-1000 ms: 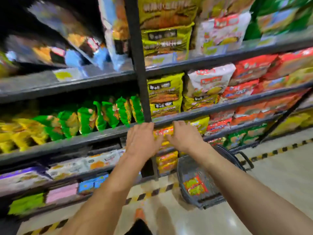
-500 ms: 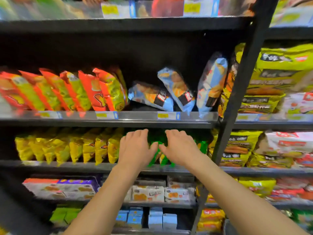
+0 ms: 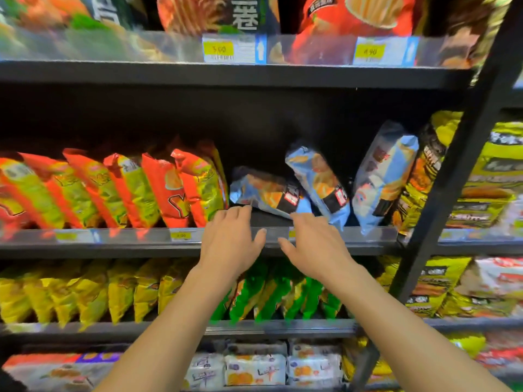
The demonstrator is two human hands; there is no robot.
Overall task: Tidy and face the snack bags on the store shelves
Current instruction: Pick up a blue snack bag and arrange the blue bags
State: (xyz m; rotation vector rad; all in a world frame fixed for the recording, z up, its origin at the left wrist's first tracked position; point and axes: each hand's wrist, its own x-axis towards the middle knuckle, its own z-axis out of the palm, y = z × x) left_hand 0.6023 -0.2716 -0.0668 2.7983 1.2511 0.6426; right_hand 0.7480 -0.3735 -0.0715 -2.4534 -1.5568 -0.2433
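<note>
– On the middle shelf (image 3: 113, 247), where were the hands?

– Both hovered at its front edge, holding nothing. The left hand (image 3: 229, 244) had its fingers loosely spread, tips right by the flat bag (image 3: 266, 193). The right hand (image 3: 314, 244) was spread likewise, just under that bag's corner. Whether either touched it, I couldn't tell.

– What could have gone wrong?

– The leaning bag (image 3: 319, 185) rested across the flat one, so I judged that lifting the flat bag alone would tip it over. Dragging forward might have sent a bag over the rail (image 3: 325, 236) and down. A hard squeeze would likely have crushed the snacks inside.

– And what did the shelves hold?

– That shelf carried a slanted row of orange bags (image 3: 141, 190) on the left. Then came three blue ones: flat, leaning, and a third bag (image 3: 382, 176) nearly upright against the dark-yellow packs (image 3: 421, 176). Below sat yellow bags (image 3: 85, 290) and green bags (image 3: 271, 292). Above stood larger red packs (image 3: 353, 18) behind price tags (image 3: 219, 49).
</note>
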